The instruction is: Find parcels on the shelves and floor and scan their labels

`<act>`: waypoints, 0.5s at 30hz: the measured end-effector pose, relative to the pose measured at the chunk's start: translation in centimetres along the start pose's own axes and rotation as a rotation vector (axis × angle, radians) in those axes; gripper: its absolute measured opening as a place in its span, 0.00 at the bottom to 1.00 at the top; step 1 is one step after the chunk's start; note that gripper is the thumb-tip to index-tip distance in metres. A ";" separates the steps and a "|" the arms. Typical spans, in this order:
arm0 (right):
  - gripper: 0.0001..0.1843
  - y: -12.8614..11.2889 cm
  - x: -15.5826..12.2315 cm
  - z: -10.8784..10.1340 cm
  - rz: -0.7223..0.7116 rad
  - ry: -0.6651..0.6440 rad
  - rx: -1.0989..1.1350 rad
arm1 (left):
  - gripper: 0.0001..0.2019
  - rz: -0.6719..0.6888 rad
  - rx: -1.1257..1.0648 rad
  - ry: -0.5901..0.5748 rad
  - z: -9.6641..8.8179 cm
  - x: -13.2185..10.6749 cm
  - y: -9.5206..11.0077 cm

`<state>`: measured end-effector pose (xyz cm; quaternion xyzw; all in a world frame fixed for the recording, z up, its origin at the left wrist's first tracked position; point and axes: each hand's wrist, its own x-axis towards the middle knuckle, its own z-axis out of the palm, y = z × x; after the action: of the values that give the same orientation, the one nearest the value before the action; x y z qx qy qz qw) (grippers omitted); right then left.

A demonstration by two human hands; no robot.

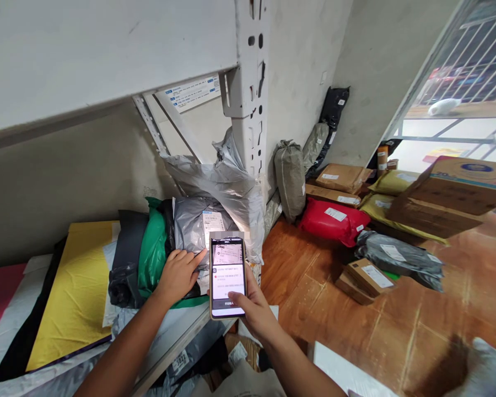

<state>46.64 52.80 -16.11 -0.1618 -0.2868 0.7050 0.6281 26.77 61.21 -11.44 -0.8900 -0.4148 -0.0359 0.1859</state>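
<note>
My right hand grips a smartphone upright, thumb on its lower screen. The screen shows a camera picture of a label with text lines beneath. My left hand rests on a grey plastic mailer standing on the shelf, fingers stretched toward the phone. The mailer's white shipping label sits just above the phone. A green bag and a black bag stand packed to the left of the grey mailer.
A yellow flat envelope and a pink one lie further left on the shelf. A white steel upright rises beside it. On the wooden floor lie a red parcel, cardboard boxes and grey bags.
</note>
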 end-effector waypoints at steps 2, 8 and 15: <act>0.36 -0.2 0.0 0.2 -0.019 0.024 -0.007 | 0.24 0.001 0.001 -0.001 0.0 0.0 0.0; 0.35 0.1 0.2 0.2 0.016 0.034 0.006 | 0.24 -0.003 -0.012 0.002 0.4 0.1 -0.1; 0.36 1.4 0.2 -2.1 -0.004 0.171 -0.050 | 0.30 -0.018 -0.027 0.017 0.7 -0.2 0.0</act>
<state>46.73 53.39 -18.63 -0.2365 -0.2497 0.6800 0.6475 26.59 61.34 -12.13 -0.8883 -0.4208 -0.0505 0.1771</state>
